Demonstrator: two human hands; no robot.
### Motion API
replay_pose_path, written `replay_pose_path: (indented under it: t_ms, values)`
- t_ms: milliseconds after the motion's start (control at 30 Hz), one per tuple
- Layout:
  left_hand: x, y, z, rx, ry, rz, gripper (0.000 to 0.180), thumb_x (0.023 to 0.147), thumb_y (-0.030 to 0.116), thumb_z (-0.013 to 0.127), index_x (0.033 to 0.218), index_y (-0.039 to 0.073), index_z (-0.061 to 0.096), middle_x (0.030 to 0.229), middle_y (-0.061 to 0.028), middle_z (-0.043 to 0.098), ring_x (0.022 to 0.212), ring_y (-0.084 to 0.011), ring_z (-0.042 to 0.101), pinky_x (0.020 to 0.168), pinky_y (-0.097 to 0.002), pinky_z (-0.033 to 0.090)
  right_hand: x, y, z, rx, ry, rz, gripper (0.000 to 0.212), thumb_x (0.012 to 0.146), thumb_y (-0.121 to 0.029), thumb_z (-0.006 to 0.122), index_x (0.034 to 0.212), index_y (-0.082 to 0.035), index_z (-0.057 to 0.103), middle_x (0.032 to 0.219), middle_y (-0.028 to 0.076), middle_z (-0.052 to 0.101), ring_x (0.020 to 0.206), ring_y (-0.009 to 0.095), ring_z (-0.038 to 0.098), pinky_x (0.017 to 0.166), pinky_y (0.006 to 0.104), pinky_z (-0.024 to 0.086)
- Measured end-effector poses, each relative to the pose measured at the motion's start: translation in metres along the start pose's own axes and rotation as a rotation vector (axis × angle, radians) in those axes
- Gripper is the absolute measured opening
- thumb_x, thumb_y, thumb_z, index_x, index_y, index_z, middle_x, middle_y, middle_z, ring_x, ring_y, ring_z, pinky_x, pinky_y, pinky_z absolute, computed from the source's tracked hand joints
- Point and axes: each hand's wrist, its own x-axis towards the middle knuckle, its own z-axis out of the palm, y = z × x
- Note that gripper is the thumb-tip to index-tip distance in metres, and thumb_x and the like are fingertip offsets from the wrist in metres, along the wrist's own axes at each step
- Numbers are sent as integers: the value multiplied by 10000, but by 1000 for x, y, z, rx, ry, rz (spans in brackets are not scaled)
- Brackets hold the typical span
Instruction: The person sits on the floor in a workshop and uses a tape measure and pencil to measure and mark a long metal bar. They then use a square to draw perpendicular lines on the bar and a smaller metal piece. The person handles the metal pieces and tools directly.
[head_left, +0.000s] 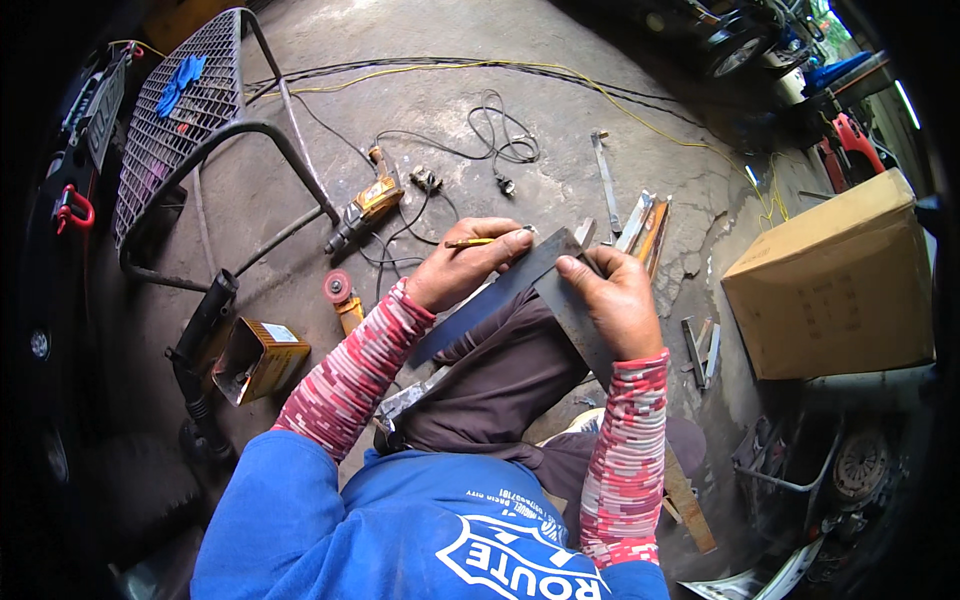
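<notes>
My left hand (470,265) is closed on a yellow pencil (470,242), its fingertips by the upper end of a long flat metal bar (475,310). The bar slants over my dark trouser leg. My right hand (615,300) grips a second flat metal piece (568,312), thumb on top and fingers hidden beneath. The two pieces meet at an angle between my hands, overlapping near the top. Whether they are joined I cannot tell. Where the pencil's tip points is hard to make out.
A corded power drill (370,208) and an angle grinder (342,292) lie left on the concrete floor, beside a yellow box (265,358). A metal mesh chair (195,110) stands far left. Metal offcuts (632,222) lie ahead; a cardboard box (825,285) sits right. Cords cross the floor.
</notes>
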Motion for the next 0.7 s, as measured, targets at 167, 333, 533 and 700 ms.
replay_pose_path:
  t_ms: [167,333,533,700]
  values:
    - [1,3,-1,38,10,16,397,1093,359,642,1042,-25,726,877,37,622,828,-51,547,739,-248,463,8,2,3,-128,-51,-32,318,954,-252,820,871,50,766,701,58,709,655,77,592,595,314,484]
    - [2,0,0,-156,36,-102,441,1110,423,603,1116,8,752,926,30,679,854,-48,590,753,-240,478,2,4,7,89,-19,-36,297,984,-227,790,885,49,746,741,-3,684,684,57,555,601,292,453]
    - [-27,8,-24,-26,-24,-236,424,1119,410,584,1200,26,745,1030,-8,743,922,-88,674,767,-256,524,5,12,-3,215,-49,19,259,1013,-215,774,968,39,750,856,-17,693,760,35,553,654,255,446]
    - [-57,14,-31,-55,-146,-241,351,1101,300,646,1225,-19,727,1055,-48,749,996,-101,668,846,-271,530,9,15,-11,80,-67,70,257,1021,-212,766,976,41,749,886,-15,706,782,44,572,690,239,459]
